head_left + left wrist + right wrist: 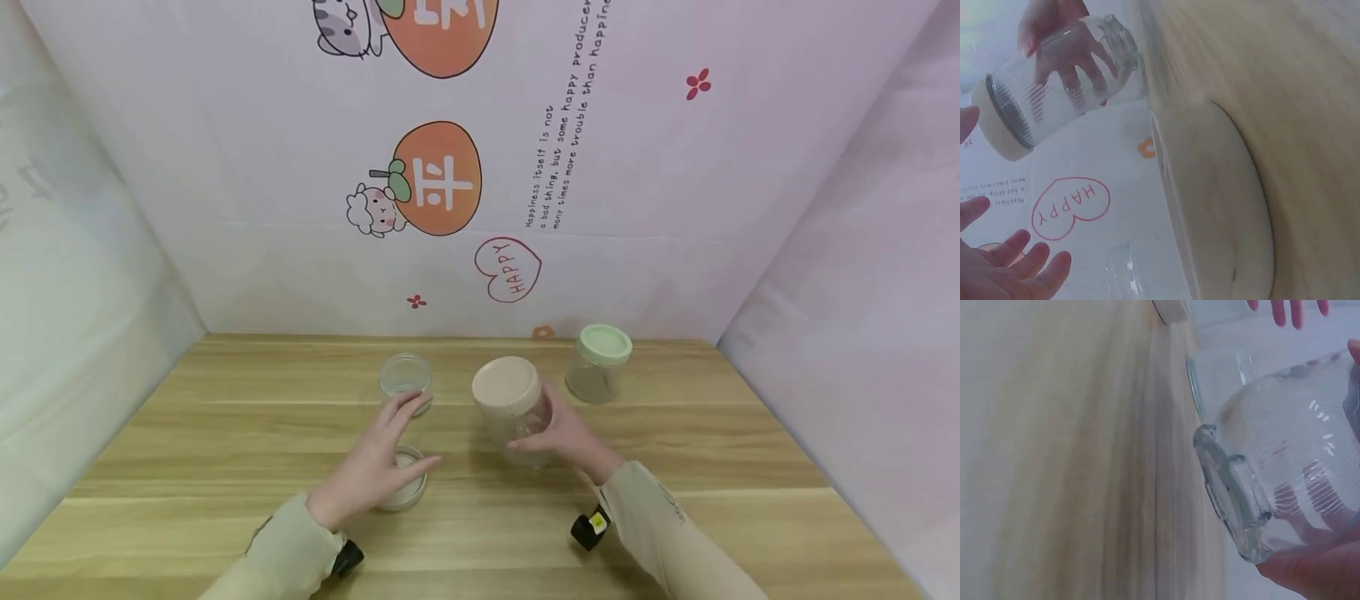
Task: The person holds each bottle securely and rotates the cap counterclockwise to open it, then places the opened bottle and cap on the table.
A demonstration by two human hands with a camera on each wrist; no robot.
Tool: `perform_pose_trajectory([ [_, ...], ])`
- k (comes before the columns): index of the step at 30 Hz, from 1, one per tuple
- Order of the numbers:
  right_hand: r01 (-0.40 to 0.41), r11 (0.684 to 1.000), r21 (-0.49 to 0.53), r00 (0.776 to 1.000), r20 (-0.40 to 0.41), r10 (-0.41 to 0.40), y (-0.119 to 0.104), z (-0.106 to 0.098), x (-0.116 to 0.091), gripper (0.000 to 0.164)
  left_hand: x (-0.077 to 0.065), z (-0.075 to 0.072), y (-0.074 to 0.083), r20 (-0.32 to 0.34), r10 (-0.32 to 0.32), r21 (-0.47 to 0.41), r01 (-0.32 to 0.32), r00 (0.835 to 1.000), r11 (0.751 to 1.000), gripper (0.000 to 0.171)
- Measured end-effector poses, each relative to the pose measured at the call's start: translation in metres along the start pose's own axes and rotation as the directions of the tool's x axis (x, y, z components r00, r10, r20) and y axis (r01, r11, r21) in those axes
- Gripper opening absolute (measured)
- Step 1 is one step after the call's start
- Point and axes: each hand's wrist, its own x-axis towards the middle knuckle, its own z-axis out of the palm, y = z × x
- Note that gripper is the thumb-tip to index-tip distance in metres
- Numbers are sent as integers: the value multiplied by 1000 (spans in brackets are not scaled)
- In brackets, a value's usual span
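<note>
My right hand (566, 435) grips a clear glass jar (507, 431) round its side. The jar is topped by a beige lid (506, 385) and leans to the left, its base raised off the table in the right wrist view. My left hand (372, 463) hovers with fingers spread and nothing in its grasp. Below it, a separate round beige lid (1216, 206) lies on the table, partly hidden by the hand in the head view. Just beyond the left fingertips stands a clear glass jar (406, 372) without a lid.
At the back right stands another glass jar (588, 385) with a light green lid (604, 342). The wooden table (247, 417) meets a printed white cloth wall (630, 267) at the back, with plain cloth on both sides.
</note>
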Motion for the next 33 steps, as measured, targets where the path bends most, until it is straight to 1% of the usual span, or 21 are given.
perform_pose_trajectory([
  [4,69,993,-98,997,26,-67,0,-1,-13,99,3,4,3,6,60,78,-61,998,995,85],
  [6,95,985,-146,995,37,-91,0,-2,-19,101,5,6,5,2,109,126,-108,994,986,91],
  [7,103,979,-173,994,39,-98,0,-2,-22,102,6,8,6,5,123,141,-123,992,982,94],
  [11,141,961,-239,990,60,-131,1,-1,-30,101,12,11,14,15,142,132,-143,990,981,97],
  [13,173,945,-279,985,78,-157,2,1,-32,100,16,13,19,26,151,135,-153,988,979,98],
  [16,216,916,-339,976,104,-192,2,3,-35,99,21,17,24,45,180,136,-184,983,973,98],
  [18,237,904,-355,971,119,-208,2,5,-36,98,25,21,26,56,206,138,-211,977,968,97],
  [23,265,894,-362,964,137,-230,0,8,-37,97,32,32,30,78,265,110,-272,961,956,94],
  [27,262,879,-398,965,140,-223,-1,11,-35,97,36,38,31,101,294,103,-304,950,947,91],
  [30,247,875,-417,968,143,-206,-3,15,-34,96,37,40,32,119,303,101,-315,945,944,88],
  [33,234,881,-410,970,154,-186,-4,19,-32,92,36,40,32,148,283,85,-297,948,951,85],
])
